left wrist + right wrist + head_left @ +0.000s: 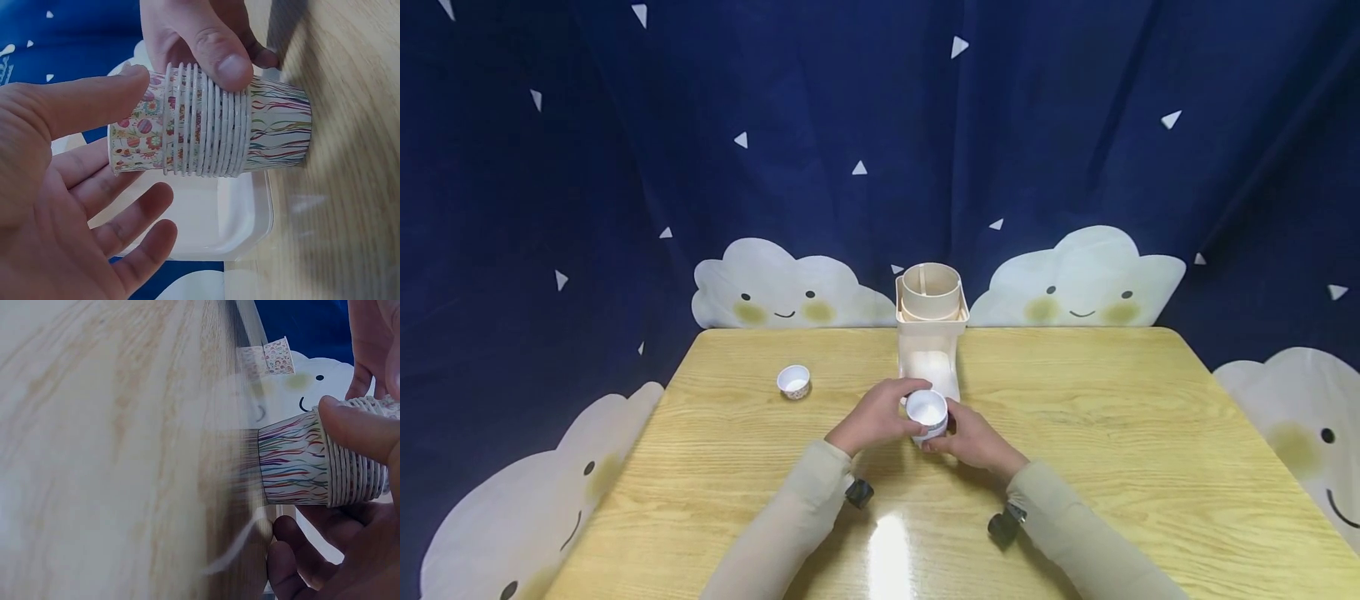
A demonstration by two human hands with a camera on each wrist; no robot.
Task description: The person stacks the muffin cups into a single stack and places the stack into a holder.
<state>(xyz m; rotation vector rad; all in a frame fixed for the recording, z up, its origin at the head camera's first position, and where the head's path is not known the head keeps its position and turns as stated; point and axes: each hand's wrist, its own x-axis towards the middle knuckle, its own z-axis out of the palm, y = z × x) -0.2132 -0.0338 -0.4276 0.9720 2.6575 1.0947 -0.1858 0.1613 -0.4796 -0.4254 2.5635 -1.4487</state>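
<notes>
A stack of nested paper cups (206, 125) stands upright near the middle of the table, the coloured wavy lines of its lowest cup showing below many white rims. My right hand (973, 435) grips this stack from the right side, its thumb lying across the rims. At the top, a flower-patterned paper cup (140, 139) sticks up higher than the others. Thumb and forefinger of my left hand (880, 412) pinch that top cup, while its other fingers are spread away from it. The white inside of the cup faces up in the head view.
A beige holder (929, 327) with a round tube on top stands just behind the hands, at the table's back edge. One small patterned paper cup (793, 383) sits apart to the left. A blue curtain (820, 108) with clouds hangs behind the table (1112, 433).
</notes>
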